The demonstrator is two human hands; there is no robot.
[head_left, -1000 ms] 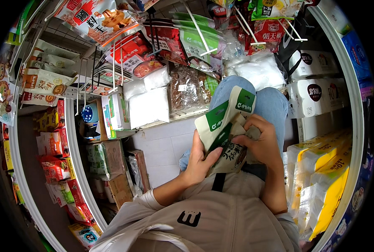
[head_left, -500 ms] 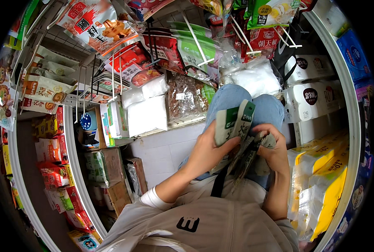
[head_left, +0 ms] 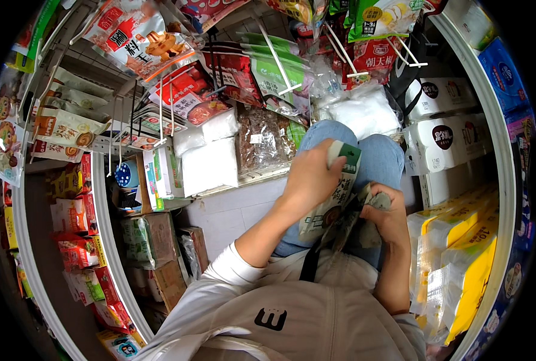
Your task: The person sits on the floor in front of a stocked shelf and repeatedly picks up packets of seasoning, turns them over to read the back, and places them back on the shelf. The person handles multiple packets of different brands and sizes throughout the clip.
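Observation:
Above my lap, my left hand (head_left: 311, 175) is closed on the top edge of a white-and-green seasoning packet (head_left: 331, 210), its lower end hanging toward my waist. On the packet's right, my right hand (head_left: 388, 213) is closed round a crumpled grey-green cloth (head_left: 371, 236). A dark, narrow packet edge (head_left: 353, 212) shows between the two hands, tilted. It is too covered to tell how many packets there are or which hand bears them. My knees (head_left: 376, 159) in blue jeans are bent behind the packet.
Seasoning bags (head_left: 183, 93) hang from metal hooks (head_left: 287, 78) ahead. White bags (head_left: 210, 165) and a brown dried-food bag (head_left: 262, 141) lie on the low shelf. Paper packs (head_left: 442, 141) and yellow packages (head_left: 460, 265) stand right. Beige packets (head_left: 69, 127) hang left, above boxes (head_left: 147, 240).
My left hand has moved up and round the top of the seasoning packet, covering more of it. The packet's front now shows lower down. My right hand has shifted slightly, still closed on the cloth.

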